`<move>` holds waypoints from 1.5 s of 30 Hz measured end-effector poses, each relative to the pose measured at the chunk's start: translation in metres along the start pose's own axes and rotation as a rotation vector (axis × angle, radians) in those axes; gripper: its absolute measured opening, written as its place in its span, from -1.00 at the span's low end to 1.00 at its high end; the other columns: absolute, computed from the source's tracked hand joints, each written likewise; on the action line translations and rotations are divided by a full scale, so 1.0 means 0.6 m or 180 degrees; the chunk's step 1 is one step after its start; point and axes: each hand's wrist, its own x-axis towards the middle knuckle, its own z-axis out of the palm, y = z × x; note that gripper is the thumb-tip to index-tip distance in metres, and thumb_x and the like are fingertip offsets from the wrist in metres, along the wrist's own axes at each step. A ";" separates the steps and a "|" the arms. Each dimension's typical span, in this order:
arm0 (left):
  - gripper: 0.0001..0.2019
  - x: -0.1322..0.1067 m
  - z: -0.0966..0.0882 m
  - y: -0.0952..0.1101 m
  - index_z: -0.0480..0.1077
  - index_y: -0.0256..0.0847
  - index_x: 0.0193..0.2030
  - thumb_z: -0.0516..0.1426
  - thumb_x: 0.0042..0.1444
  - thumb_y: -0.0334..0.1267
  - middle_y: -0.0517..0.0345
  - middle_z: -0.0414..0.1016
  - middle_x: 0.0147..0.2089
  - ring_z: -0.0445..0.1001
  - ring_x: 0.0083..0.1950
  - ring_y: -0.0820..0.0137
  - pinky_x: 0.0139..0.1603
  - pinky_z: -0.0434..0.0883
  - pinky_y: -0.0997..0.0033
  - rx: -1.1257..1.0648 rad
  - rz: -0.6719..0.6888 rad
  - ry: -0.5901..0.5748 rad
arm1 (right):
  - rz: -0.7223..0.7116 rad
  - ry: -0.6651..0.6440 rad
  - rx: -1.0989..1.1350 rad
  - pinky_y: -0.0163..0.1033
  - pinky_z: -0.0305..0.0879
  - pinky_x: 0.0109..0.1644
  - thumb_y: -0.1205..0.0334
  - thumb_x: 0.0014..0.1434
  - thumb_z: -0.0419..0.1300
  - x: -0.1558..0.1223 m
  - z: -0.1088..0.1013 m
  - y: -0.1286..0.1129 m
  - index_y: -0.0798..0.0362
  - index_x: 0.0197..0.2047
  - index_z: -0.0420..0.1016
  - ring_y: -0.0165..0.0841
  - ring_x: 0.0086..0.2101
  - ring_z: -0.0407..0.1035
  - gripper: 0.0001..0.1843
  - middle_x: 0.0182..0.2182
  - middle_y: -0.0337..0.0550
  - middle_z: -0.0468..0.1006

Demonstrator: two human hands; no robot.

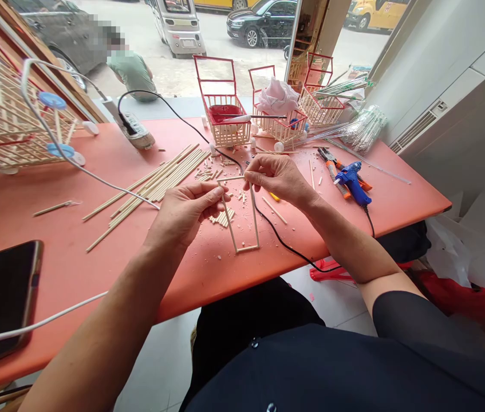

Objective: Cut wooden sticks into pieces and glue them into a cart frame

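Note:
A narrow four-sided frame of thin wooden sticks (255,220) is held up over the near part of the table, its short lower side toward me. My left hand (186,209) pinches its upper left corner between thumb and fingers. At the upper right corner, my right hand (274,174) grips the frame with thumb and forefinger. Short cut stick pieces (223,218) lie in a row beneath the left fingers, with crumbs and offcuts around them. Long wooden sticks (156,189) are spread to the left of my left hand.
A blue glue gun (354,182) and orange-handled pliers (332,171) lie at the right. Small stick carts (229,123) stand at the back. A larger stick cart (6,114), a power strip (137,134) and a phone (4,297) are leftward. Black cable (274,230) crosses the table.

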 end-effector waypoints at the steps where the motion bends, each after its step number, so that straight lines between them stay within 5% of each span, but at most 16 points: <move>1: -0.61 0.000 0.000 0.000 0.72 -0.28 -0.35 0.64 -0.29 -0.13 0.02 0.70 -0.36 0.44 -0.47 0.51 -0.37 0.44 0.44 0.0009 -0.0001 -0.0014 | 0.0001 0.0012 -0.0001 -0.29 0.54 -0.22 -0.32 0.27 0.54 0.000 0.001 -0.001 0.05 -0.28 0.54 -0.49 -0.42 0.45 -0.41 -0.38 -0.15 0.70; 32: -0.61 0.006 -0.008 -0.004 0.73 -0.29 -0.33 0.62 -0.27 -0.12 0.00 0.70 -0.36 0.46 -0.45 0.48 -0.34 0.45 0.39 0.0034 0.0034 -0.0054 | 0.0075 -0.0006 -0.0016 -0.30 0.55 -0.22 -0.32 0.26 0.54 -0.002 0.004 -0.005 0.06 -0.28 0.56 -0.47 -0.38 0.50 -0.42 -0.37 -0.13 0.72; 45: -0.60 0.007 -0.009 -0.002 0.73 -0.30 -0.35 0.65 -0.31 -0.16 0.03 0.69 -0.38 0.44 -0.47 0.53 -0.39 0.42 0.46 -0.0076 0.0001 -0.0052 | 0.0504 0.0018 0.0373 -0.41 0.29 -0.52 -0.50 0.23 0.50 -0.004 0.000 0.003 0.04 -0.27 0.48 -0.45 -0.38 0.60 -0.28 -0.29 0.00 0.78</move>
